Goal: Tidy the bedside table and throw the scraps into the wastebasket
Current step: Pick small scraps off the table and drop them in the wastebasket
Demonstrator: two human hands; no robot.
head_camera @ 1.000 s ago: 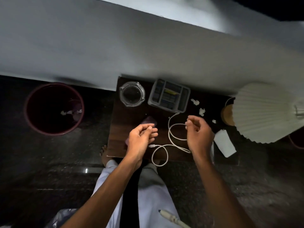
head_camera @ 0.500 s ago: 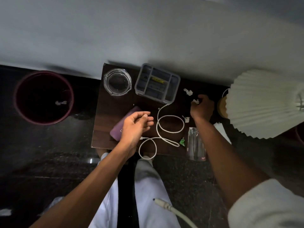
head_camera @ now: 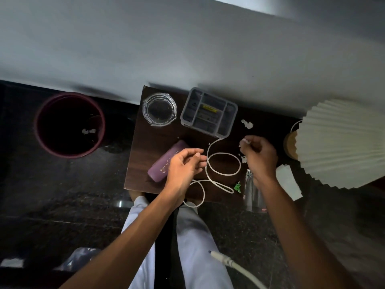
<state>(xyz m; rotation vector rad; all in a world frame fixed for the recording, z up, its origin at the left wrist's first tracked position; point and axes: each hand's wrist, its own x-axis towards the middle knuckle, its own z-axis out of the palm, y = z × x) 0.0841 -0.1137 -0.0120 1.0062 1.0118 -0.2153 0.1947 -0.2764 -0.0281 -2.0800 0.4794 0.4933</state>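
The dark wooden bedside table (head_camera: 145, 147) stands against the wall. My right hand (head_camera: 259, 156) pinches a white paper scrap (head_camera: 244, 142) above the table's right part. Another white scrap (head_camera: 247, 124) lies further back, and a smaller one (head_camera: 243, 158) lies just under the hand. A green scrap (head_camera: 237, 187) lies near the front edge. My left hand (head_camera: 183, 168) hovers with loosely curled fingers, holding nothing, over a purple case (head_camera: 164, 161) and beside a looped white cable (head_camera: 220, 163). The maroon wastebasket (head_camera: 44, 140) stands on the floor to the left, with a white scrap inside.
A glass ashtray (head_camera: 160, 109) and a grey compartment organizer (head_camera: 209, 112) sit at the back of the table. A pleated white lampshade (head_camera: 341, 142) overhangs the right side. A clear glass (head_camera: 253, 192) and a white card (head_camera: 289, 184) lie at the front right.
My right hand reached to the back right of the table, closed on a white scrap and has lifted it slightly toward me. My left hand stayed over the purple case.
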